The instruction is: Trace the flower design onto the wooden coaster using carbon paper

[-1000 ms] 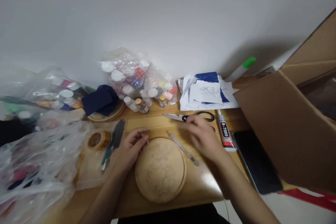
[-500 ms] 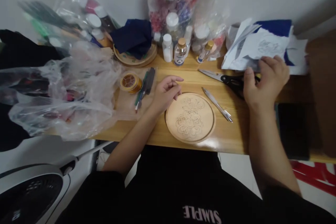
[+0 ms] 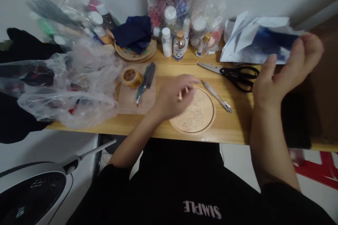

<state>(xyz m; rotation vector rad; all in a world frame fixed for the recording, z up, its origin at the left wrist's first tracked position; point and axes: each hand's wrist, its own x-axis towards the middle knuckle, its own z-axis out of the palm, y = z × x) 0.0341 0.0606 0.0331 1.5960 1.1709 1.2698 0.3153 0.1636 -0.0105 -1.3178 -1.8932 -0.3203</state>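
Over the left part of a round wooden plate with a floral line drawing, my left hand hovers, blurred, its fingers loosely bent and apart with nothing visible in them. My right hand is raised at the right end of a pile of white papers and dark blue sheets. Its thumb and fingers are spread, and I see nothing between them. Black-handled scissors lie left of my right wrist. A silver pen rests close beside the plate's right edge.
Small bottles and plastic bags stand at the back. Left are a wire spool, brushes, dark blue cloth and crumpled plastic. A dark flat object lies right; a fan is below left.
My right hand has moved right and lifted from the papers; the sheet with a drawing no longer shows on top, and more dark blue shows. My left hand has moved right, over the plate.
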